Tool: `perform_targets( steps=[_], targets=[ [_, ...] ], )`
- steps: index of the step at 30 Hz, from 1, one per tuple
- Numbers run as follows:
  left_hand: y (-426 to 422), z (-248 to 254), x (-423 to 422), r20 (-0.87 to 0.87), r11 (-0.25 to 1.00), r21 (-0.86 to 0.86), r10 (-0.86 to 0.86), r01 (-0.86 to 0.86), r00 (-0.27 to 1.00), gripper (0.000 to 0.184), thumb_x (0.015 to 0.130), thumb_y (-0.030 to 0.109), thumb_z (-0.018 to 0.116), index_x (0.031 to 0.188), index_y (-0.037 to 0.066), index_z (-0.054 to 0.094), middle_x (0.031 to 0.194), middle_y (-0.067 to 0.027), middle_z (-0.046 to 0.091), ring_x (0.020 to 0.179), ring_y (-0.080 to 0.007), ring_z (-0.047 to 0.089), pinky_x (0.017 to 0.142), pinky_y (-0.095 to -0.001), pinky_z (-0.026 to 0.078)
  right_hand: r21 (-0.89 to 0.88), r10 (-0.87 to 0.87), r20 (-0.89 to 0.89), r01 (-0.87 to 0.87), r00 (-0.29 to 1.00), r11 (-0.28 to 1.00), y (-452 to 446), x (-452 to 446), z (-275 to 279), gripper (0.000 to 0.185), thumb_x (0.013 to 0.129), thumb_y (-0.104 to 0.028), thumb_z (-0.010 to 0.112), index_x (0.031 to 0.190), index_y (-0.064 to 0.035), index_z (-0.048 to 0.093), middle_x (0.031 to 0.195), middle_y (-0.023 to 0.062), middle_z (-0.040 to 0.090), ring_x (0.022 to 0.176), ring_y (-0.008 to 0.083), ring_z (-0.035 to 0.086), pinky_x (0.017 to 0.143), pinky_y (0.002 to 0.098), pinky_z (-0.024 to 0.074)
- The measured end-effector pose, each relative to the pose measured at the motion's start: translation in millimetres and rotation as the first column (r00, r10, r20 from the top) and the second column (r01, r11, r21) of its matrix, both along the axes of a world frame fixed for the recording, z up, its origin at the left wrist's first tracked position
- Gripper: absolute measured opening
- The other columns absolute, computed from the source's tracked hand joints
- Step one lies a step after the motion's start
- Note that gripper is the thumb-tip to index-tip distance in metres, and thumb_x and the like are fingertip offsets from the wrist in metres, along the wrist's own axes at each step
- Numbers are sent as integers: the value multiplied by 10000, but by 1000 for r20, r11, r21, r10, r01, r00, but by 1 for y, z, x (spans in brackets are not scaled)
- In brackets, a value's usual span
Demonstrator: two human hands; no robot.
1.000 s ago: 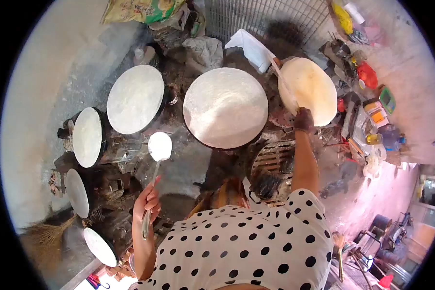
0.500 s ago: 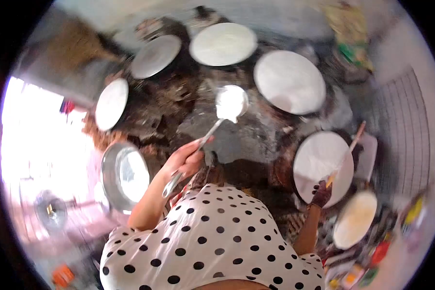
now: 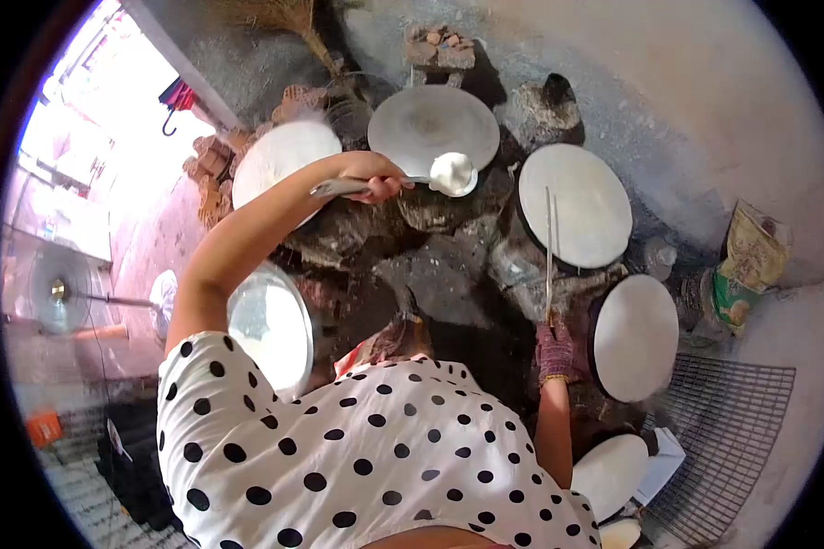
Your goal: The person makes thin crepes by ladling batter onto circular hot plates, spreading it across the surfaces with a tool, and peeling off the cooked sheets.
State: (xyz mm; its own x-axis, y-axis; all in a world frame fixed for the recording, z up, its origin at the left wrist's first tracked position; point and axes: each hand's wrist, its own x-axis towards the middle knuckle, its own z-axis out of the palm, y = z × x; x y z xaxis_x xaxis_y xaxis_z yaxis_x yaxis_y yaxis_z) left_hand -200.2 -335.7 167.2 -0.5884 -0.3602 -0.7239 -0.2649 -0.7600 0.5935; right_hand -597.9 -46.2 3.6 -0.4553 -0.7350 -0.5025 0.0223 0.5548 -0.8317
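Bare fingers of my left hand [image 3: 373, 177] wrap round the handle of a metal ladle [image 3: 454, 175]. White batter fills the ladle's bowl, which hangs over the lower right edge of a grey round griddle [image 3: 430, 123]. My right hand [image 3: 554, 352], in a purple knitted glove, is closed on a long thin stick [image 3: 549, 265]. The stick's far end reaches over a round griddle covered in white [image 3: 577, 206]. Another white-covered griddle [image 3: 636, 339] stands just right of the glove. Behind my left forearm is a further white griddle [image 3: 279, 160].
A large metal basin [image 3: 270, 329] of white liquid stands at the left. Bricks [image 3: 212, 183] and a straw broom [image 3: 320, 50] are at the upper left. A wire grid [image 3: 728, 439], a printed sack [image 3: 751, 256] and a fan [image 3: 59, 291] are at the sides.
The view has swung left. The ladle has moved over to the grey griddle. My right hand has left the griddle it was over, and its stick now points at another one.
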Motion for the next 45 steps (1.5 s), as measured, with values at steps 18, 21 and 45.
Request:
perform_targets(
  steps=[18, 21, 45],
  targets=[
    [-268, -193, -75, 115, 750, -657, -3, 78, 993, 335, 896, 142, 499, 1183, -29, 530, 660, -92, 567, 477, -162, 507, 427, -294, 383, 208, 333, -911, -429, 241, 879, -280, 59, 16, 480, 879, -319, 575, 1331, -197, 469, 985, 142, 604, 814, 331, 631, 717, 418, 519],
    [-273, -207, -72, 286, 448, -860, 29, 244, 958, 398, 895, 190, 485, 1260, 34, 508, 747, -155, 622, 577, -279, 579, 519, -370, 447, 97, 261, -897, -417, 356, 903, -294, 81, -2, 468, 869, -311, 588, 1311, -186, 498, 973, 144, 610, 799, 350, 628, 714, 439, 514],
    [-92, -125, 103, -9, 701, -507, 577, -502, 816, 330, 980, 188, 460, 1286, 63, 473, 600, 17, 425, 392, -79, 379, 360, -223, 329, -103, 123, -151, -140, 981, 985, -403, 185, -98, 482, 844, -310, 620, 1267, -88, 557, 1103, 129, 656, 968, 266, 627, 832, 362, 477]
  ],
)
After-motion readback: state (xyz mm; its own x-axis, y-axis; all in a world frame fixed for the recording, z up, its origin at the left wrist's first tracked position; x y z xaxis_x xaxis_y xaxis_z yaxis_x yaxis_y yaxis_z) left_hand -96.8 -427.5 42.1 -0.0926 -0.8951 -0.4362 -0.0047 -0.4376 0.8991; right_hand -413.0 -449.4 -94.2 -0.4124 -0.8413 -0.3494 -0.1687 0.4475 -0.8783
